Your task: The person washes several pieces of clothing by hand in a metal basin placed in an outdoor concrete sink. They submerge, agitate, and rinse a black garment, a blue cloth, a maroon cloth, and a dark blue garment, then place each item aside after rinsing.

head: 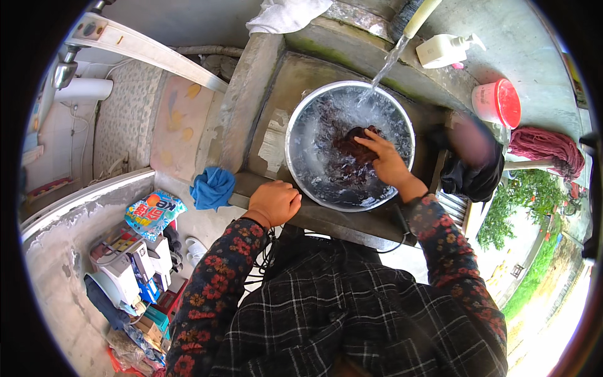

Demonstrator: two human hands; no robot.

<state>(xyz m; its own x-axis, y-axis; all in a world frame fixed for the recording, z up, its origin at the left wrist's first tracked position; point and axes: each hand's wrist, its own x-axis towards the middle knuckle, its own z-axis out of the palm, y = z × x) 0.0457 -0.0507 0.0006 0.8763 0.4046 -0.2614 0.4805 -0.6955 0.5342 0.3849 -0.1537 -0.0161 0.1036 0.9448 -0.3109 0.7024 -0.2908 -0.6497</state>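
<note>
A round metal basin (290,127) of water sits in the concrete sink (264,136). Water pours into it from a pale hose (420,18), and the surface is churned and bubbly. Dark red-brown cloth (346,153) floats inside. My right hand (391,165) is over the basin, fingertips on the wet cloth; its thumb is hidden, so whether it grips the cloth is unclear. My left hand (274,202) rests on the sink's front ledge with fingers curled in and nothing visible in them. Beside it on the left lies a crumpled blue cloth (213,188).
A white pump bottle (440,51) and a red-and-white bucket (494,101) stand along the back ledge. Black cloth (476,174) hangs over the sink's right wall, partly behind a blurred spot. Further right is a maroon mop head (546,151). A white towel (287,16) lies at the back.
</note>
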